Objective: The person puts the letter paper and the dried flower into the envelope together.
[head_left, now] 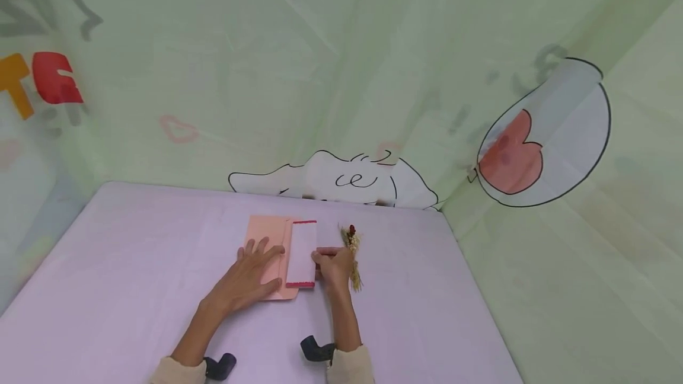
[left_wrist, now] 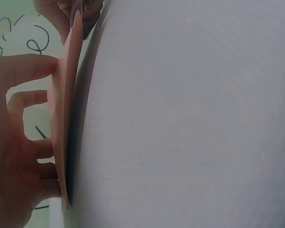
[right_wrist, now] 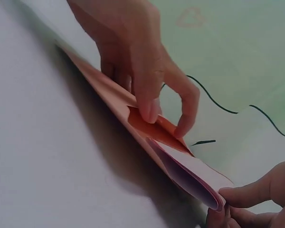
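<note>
A peach envelope (head_left: 267, 227) lies on the table, its mouth facing right. My left hand (head_left: 246, 274) rests on it with fingers spread; in the left wrist view the fingertips of that hand (left_wrist: 19, 137) press the envelope's face (left_wrist: 59, 114). My right hand (head_left: 336, 266) pinches the right edge of a folded white card (head_left: 302, 253) with red trim at both ends. In the right wrist view the card (right_wrist: 194, 173) stands at the envelope's gaping mouth (right_wrist: 154, 128); how far inside it reaches I cannot tell. The right thumb (right_wrist: 247, 194) lies over the card's edge.
A small bunch of dried flowers (head_left: 353, 239) with a dark red bloom lies just right of my right hand. The table (head_left: 427, 313) has a pale lilac cover. A light green printed cloth (head_left: 267, 76) hangs behind and at the sides.
</note>
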A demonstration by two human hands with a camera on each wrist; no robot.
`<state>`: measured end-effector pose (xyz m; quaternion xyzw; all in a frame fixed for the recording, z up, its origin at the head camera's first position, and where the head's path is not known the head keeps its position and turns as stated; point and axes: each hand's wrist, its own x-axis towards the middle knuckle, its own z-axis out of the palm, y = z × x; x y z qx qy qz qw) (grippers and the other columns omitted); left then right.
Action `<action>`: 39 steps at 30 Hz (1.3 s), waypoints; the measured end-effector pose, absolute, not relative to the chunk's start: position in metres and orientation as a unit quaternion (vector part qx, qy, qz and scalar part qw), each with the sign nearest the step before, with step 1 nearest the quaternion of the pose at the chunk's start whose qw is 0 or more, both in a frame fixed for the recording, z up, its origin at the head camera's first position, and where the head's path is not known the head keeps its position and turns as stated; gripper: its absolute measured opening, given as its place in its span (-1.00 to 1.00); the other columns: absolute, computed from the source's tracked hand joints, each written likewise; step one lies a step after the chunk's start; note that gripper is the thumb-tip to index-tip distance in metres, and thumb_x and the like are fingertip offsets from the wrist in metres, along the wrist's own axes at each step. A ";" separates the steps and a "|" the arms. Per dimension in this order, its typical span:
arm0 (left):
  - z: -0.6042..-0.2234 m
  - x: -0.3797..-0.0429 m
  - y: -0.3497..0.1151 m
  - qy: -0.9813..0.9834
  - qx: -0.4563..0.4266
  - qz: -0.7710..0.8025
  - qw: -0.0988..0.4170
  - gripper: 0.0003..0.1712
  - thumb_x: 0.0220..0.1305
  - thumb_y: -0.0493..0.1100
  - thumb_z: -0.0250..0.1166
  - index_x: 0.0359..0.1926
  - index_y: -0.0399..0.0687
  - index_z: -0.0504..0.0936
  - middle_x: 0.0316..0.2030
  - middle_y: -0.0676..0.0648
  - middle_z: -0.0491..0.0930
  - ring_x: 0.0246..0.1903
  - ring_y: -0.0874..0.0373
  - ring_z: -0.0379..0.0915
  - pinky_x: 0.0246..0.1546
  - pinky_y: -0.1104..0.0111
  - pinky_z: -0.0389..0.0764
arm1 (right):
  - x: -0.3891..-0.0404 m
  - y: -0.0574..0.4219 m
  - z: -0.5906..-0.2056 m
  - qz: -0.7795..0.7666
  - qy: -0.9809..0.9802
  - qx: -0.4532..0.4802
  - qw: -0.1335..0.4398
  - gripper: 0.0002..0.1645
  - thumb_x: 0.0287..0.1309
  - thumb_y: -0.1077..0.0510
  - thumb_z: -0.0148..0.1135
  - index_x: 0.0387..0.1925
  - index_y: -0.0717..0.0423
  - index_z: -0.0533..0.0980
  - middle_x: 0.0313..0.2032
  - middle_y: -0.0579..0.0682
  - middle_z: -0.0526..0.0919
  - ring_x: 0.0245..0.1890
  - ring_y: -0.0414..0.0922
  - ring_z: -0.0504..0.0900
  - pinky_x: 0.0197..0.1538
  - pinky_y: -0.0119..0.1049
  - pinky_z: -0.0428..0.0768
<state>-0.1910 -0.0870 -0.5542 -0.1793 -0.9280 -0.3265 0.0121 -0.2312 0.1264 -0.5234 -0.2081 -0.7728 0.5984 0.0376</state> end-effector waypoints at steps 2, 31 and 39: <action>-0.554 -0.191 -0.087 -0.929 -0.178 -0.326 0.009 -0.25 0.45 0.15 0.32 0.57 0.08 0.44 0.67 -0.43 0.18 0.65 -0.59 -0.02 0.61 -0.46 0.06 | -0.228 0.123 -0.524 0.593 -0.779 -0.201 0.044 -0.92 0.24 0.38 0.48 -0.25 0.37 0.74 -0.36 0.22 0.79 -0.50 -0.14 0.65 -0.56 -0.42 0.61; -0.554 -0.195 -0.088 -0.929 -0.174 -0.326 -0.007 -0.28 0.49 0.13 0.27 0.58 0.12 0.41 0.69 -0.39 0.15 0.66 -0.57 -0.03 0.62 -0.45 0.06 | -0.238 0.090 -0.542 0.476 -0.856 -0.143 0.144 -0.89 0.10 0.41 0.47 -0.51 0.25 0.78 -0.56 0.10 0.76 -0.57 -0.10 0.64 -0.49 -0.28 0.63; -0.555 -0.195 -0.089 -0.927 -0.172 -0.332 -0.008 -0.26 0.49 0.13 0.28 0.59 0.11 0.41 0.69 -0.39 0.15 0.67 -0.55 -0.03 0.62 -0.45 0.06 | -0.260 0.093 -0.588 0.464 -0.866 -0.132 0.130 -0.83 0.04 0.31 0.52 -0.57 0.01 0.79 -0.64 -0.14 0.72 -0.61 -0.22 0.65 -0.49 -0.33 0.63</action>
